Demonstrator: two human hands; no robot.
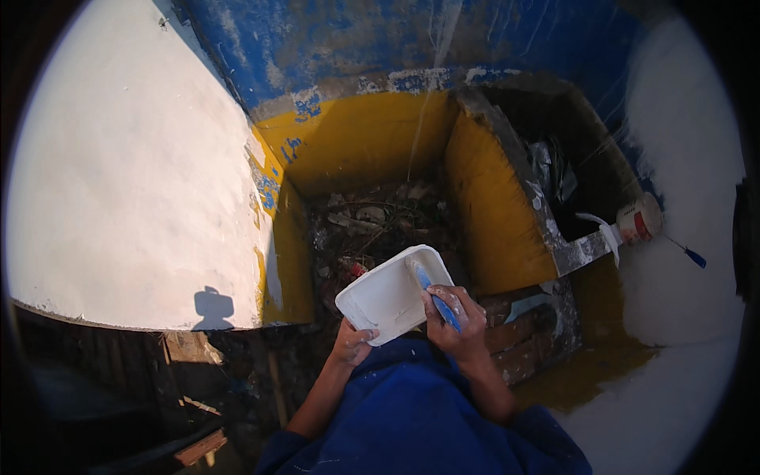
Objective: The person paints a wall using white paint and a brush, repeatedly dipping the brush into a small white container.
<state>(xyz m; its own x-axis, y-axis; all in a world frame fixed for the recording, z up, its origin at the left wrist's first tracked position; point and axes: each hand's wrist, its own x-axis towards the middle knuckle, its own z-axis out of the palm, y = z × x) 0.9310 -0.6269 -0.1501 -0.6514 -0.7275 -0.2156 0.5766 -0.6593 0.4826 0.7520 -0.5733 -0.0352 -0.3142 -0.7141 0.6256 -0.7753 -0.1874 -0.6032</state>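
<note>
My left hand [354,342] grips the lower left corner of a white rectangular tray [389,305], thumb over its rim. The tray is tilted, its open side facing up toward me, with whitish smears inside. In my right hand [461,321], at the tray's right side, is a blue-handled tool [445,310], fingers wrapped round the handle. Its whitish head reaches into the tray by the far rim; whether it is a brush or a scraper I cannot tell. White specks mark my right fingers.
At left stands a white-coated wall [134,166]; ahead, a yellow-sided recess [356,138] has debris [372,214] on its floor. On the right ledge sit a white-and-red container [640,220] and a thin-shafted, blue-handled tool [695,257]. Wood scraps [200,447] lie lower left.
</note>
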